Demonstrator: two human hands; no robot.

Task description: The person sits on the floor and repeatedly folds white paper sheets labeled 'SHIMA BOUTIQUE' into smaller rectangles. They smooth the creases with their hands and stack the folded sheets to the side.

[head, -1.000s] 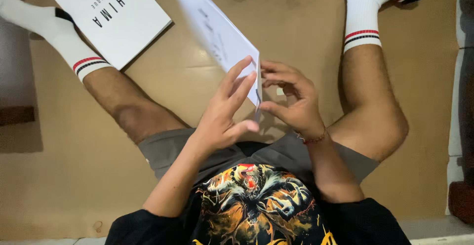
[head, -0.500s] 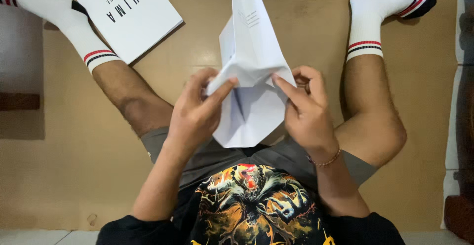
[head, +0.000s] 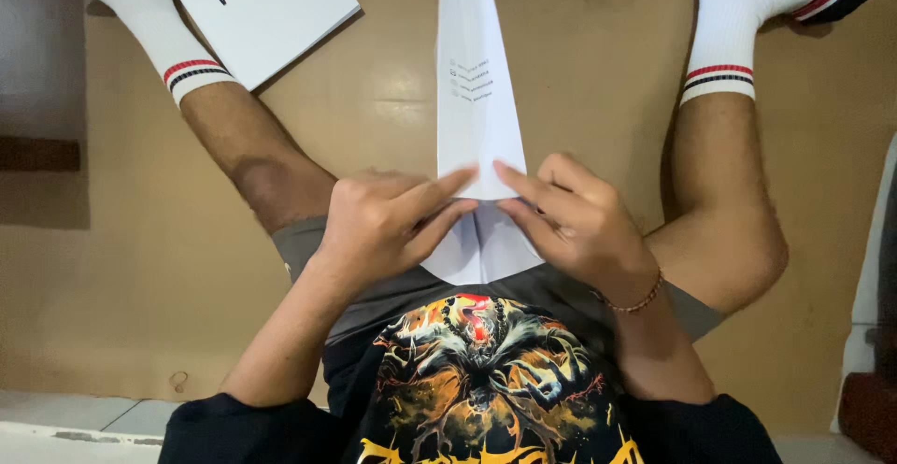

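While we sit on the tan floor [head: 392, 81], the folded white paper [head: 475, 81] lies along our lap, our left hand [head: 378, 226] and right hand [head: 575, 221] pressing fingertips together on its fold; uneven pressure could skew the crease.

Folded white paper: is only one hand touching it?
No, both the left hand and the right hand press fingertips on the folded white paper over the lap.
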